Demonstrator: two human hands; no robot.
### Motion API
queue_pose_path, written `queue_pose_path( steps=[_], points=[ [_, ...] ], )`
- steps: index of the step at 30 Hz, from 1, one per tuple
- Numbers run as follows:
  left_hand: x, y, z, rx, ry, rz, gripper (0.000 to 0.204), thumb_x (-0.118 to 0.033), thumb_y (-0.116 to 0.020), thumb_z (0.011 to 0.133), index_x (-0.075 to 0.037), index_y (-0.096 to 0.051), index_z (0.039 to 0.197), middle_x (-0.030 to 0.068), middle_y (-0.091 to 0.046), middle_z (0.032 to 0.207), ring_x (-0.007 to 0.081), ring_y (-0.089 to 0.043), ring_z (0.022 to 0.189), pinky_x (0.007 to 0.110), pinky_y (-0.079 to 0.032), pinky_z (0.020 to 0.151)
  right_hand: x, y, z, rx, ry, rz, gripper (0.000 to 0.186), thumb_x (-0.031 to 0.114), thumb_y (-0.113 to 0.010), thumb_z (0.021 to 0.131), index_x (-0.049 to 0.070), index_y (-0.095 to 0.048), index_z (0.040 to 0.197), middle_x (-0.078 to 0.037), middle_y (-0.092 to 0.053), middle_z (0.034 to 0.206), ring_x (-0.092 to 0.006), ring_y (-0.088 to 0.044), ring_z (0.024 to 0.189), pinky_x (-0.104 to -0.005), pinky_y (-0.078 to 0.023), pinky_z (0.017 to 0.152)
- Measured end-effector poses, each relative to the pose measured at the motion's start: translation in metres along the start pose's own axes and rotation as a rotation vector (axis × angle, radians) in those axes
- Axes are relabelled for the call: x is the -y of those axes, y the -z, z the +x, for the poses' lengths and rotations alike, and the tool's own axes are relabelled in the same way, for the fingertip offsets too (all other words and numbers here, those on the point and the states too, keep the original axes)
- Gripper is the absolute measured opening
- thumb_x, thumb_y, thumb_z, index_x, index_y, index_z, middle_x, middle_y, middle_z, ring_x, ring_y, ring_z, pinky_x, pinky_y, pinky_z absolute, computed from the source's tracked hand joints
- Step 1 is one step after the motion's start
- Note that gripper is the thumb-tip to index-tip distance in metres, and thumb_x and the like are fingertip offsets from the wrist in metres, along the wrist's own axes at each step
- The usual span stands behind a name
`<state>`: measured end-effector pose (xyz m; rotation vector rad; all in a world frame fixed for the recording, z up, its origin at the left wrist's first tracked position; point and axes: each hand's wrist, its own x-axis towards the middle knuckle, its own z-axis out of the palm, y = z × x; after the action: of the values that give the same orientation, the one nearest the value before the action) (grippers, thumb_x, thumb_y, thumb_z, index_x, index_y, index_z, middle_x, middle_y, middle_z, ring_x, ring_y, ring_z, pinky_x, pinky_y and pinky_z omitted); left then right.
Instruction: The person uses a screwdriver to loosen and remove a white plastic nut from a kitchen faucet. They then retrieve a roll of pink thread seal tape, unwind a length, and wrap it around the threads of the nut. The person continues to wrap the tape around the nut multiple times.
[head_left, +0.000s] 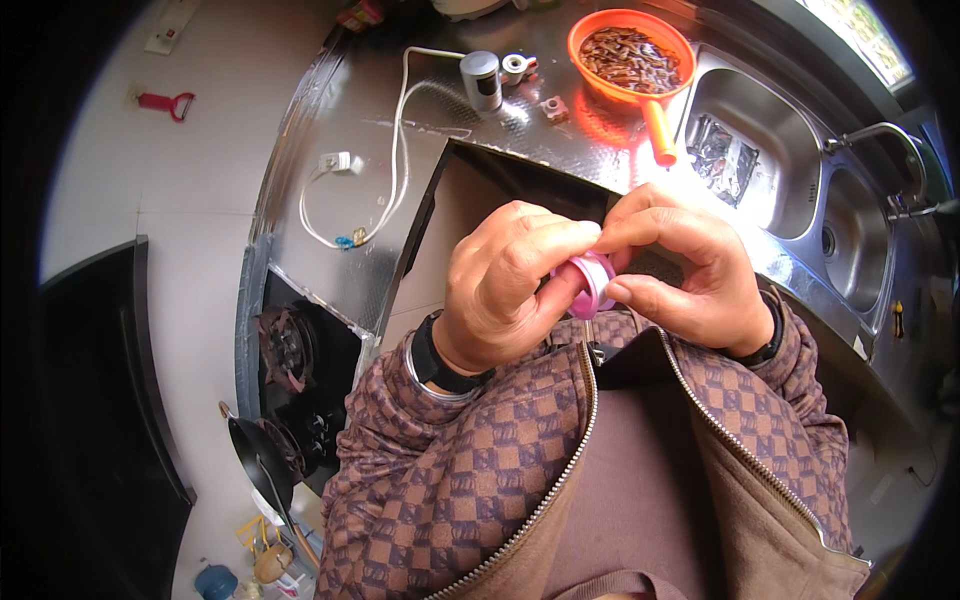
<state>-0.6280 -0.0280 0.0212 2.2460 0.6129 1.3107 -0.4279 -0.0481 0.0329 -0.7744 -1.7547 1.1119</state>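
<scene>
Close in front of my chest, both hands meet around a small, round, pink-purple thing (594, 285) with a raised rim. Its exact kind is partly hidden by fingers. My left hand (500, 285) is closed on its left side, thumb and index finger pinching it. From the right, my right hand (695, 262) curls over with its fingertips at the upper edge and its thumb against the right side. The fingertips of both hands touch above the thing.
An orange handled strainer (660, 130) of dark brown strips stands on the steel counter (385, 85). Nearby are a silver canister (482, 82), a white roll (515, 66) and a white cable (403, 150). A double sink (750, 160) lies right; a gas stove (290, 350) and wok (255, 455) are left.
</scene>
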Motion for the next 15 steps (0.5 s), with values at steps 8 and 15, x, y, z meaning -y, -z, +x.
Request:
queue_pose_path(
  steps=[8,15],
  points=[
    [-0.015,-0.024,0.0,0.125,0.045,0.03,0.049,0.0,-0.076,0.062,-0.005,-0.056,0.107,0.0129,-0.059,0.095,0.0288,-0.062,0.078,0.035,-0.053,0.065,0.013,0.011,-0.032,-0.002,-0.093,-0.114,0.026,-0.001,-0.07,0.069,0.004,-0.066,0.095,-0.008,-0.057,0.085,-0.019,-0.059,0.074,-0.0273,-0.048,0.063],
    [-0.018,-0.036,0.006,0.051,0.018,0.084,0.041,0.005,-0.072,0.066,-0.004,-0.058,0.104,0.0118,-0.062,0.088,0.0284,-0.062,0.075,0.035,-0.053,0.066,0.017,0.019,-0.039,-0.106,0.065,-0.318,0.018,-0.002,-0.071,0.067,0.004,-0.064,0.083,-0.007,-0.055,0.08,-0.0205,-0.057,0.07,-0.0298,-0.046,0.061]
  ],
)
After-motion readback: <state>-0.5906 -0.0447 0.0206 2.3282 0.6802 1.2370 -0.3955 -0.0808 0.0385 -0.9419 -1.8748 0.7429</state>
